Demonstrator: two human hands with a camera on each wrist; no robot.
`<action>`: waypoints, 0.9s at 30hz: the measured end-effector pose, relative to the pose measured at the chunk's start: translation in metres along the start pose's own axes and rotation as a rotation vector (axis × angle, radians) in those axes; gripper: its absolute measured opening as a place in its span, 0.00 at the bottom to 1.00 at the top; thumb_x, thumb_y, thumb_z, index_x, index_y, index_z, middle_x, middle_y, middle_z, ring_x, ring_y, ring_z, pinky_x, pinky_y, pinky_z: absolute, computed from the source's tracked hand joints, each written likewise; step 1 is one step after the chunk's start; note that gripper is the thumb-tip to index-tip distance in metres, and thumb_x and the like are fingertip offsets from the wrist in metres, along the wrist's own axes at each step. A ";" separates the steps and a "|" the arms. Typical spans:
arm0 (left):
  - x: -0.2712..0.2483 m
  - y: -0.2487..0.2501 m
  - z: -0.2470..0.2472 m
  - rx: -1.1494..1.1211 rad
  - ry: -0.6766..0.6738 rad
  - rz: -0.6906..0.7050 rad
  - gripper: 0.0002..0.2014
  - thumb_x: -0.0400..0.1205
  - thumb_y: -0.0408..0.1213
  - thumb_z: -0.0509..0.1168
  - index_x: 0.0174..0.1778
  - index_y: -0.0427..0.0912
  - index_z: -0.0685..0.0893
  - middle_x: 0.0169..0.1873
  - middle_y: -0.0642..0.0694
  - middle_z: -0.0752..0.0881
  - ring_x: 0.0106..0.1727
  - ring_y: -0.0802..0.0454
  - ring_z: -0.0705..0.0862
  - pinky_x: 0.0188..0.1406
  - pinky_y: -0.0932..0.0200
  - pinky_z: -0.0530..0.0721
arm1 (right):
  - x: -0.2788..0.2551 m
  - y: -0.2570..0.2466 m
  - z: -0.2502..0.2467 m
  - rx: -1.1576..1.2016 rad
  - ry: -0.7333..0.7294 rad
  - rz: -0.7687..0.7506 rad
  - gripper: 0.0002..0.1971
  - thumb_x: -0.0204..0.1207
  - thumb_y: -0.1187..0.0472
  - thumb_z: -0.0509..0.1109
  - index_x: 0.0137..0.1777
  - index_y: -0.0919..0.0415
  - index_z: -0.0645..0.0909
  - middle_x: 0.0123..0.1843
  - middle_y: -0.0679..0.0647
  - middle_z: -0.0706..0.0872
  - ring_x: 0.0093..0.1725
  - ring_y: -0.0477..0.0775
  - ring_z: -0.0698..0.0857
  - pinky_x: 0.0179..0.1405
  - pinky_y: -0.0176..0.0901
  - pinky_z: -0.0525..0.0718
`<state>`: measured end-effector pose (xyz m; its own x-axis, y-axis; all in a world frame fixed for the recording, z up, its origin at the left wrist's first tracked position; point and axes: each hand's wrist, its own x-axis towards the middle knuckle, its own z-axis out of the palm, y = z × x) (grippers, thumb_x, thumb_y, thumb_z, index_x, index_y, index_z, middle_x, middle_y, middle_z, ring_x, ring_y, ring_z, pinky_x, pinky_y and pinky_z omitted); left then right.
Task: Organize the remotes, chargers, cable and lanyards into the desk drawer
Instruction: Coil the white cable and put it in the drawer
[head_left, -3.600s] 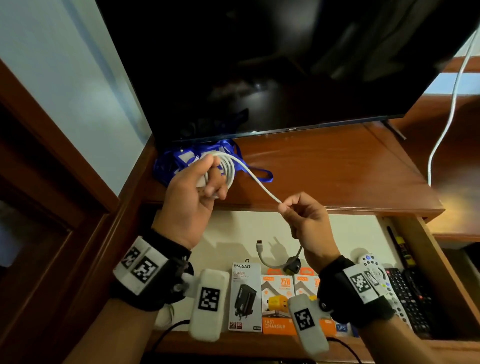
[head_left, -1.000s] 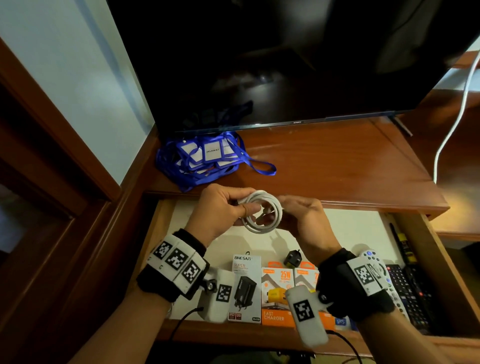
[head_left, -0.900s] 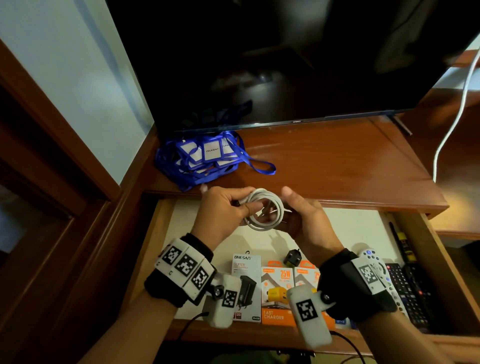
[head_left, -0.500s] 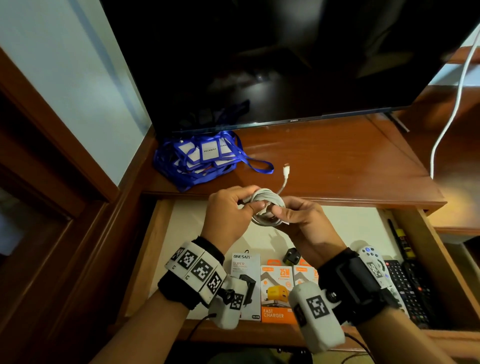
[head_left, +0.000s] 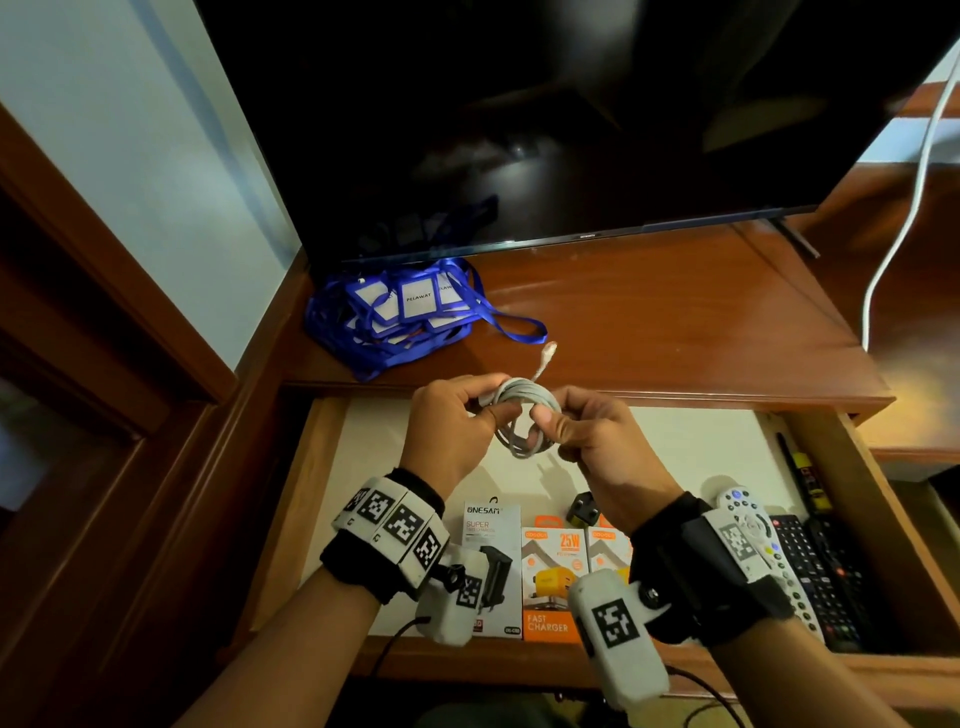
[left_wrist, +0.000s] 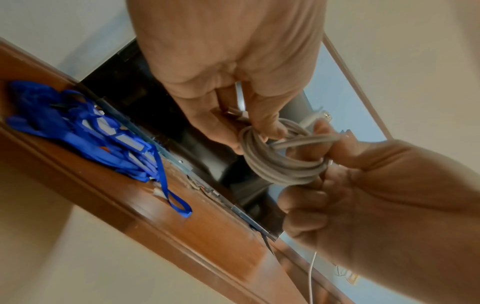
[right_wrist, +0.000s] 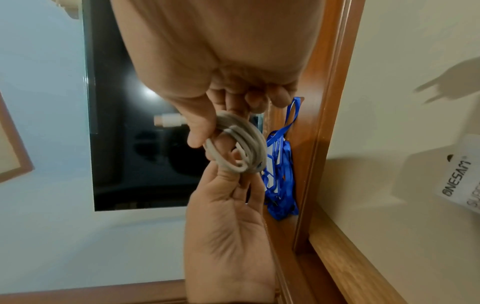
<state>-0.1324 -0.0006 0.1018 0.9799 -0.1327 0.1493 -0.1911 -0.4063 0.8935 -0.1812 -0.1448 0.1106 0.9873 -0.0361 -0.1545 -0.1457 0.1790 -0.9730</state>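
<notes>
A white cable (head_left: 522, 415) (left_wrist: 280, 162) (right_wrist: 239, 148) is wound into a small coil, held above the open drawer (head_left: 322, 493). My left hand (head_left: 457, 421) (left_wrist: 233, 86) pinches its left side. My right hand (head_left: 576, 431) (right_wrist: 207, 92) pinches its right side, and the free plug end (head_left: 548, 353) sticks up. Blue lanyards (head_left: 410, 317) (left_wrist: 85, 131) (right_wrist: 278, 174) with badge cards lie piled on the desk top at the back left. Charger boxes (head_left: 550, 571) lie at the drawer's front, a black plug adapter (head_left: 581, 512) behind them, and remotes (head_left: 810, 561) at its right.
A large dark TV (head_left: 519, 114) stands at the back of the wooden desk top (head_left: 675, 322). A white wire (head_left: 904, 218) hangs down at the right. A yellow-and-black marker (head_left: 808, 478) lies along the drawer's right wall. The drawer's white floor (head_left: 374, 457) is bare at left.
The cable went from a long strand being wound to a tight coil held in both hands. In the last half second its end came up through the coil.
</notes>
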 end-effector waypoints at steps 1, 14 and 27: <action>0.000 -0.002 0.001 -0.007 -0.002 -0.019 0.17 0.71 0.29 0.76 0.55 0.36 0.88 0.50 0.43 0.90 0.50 0.50 0.87 0.56 0.55 0.84 | 0.001 0.002 0.000 -0.003 -0.015 0.046 0.08 0.78 0.67 0.67 0.49 0.75 0.79 0.27 0.53 0.83 0.24 0.43 0.75 0.29 0.36 0.67; -0.001 -0.018 0.004 -0.002 0.070 -0.172 0.19 0.69 0.35 0.79 0.57 0.40 0.88 0.49 0.47 0.91 0.51 0.50 0.88 0.57 0.49 0.86 | 0.004 0.022 -0.009 -0.276 0.203 0.075 0.06 0.71 0.72 0.73 0.47 0.68 0.84 0.37 0.58 0.86 0.28 0.47 0.80 0.26 0.38 0.77; -0.002 -0.006 -0.011 -0.306 0.101 -0.220 0.14 0.70 0.27 0.76 0.48 0.48 0.90 0.37 0.56 0.90 0.39 0.56 0.87 0.40 0.58 0.87 | -0.003 0.007 -0.021 0.193 -0.019 0.178 0.07 0.69 0.62 0.71 0.34 0.65 0.79 0.20 0.54 0.71 0.18 0.46 0.60 0.30 0.46 0.53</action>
<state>-0.1325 0.0116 0.1011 0.9992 0.0234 -0.0330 0.0356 -0.1250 0.9915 -0.1862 -0.1637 0.1005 0.9486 0.0310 -0.3150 -0.3041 0.3648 -0.8800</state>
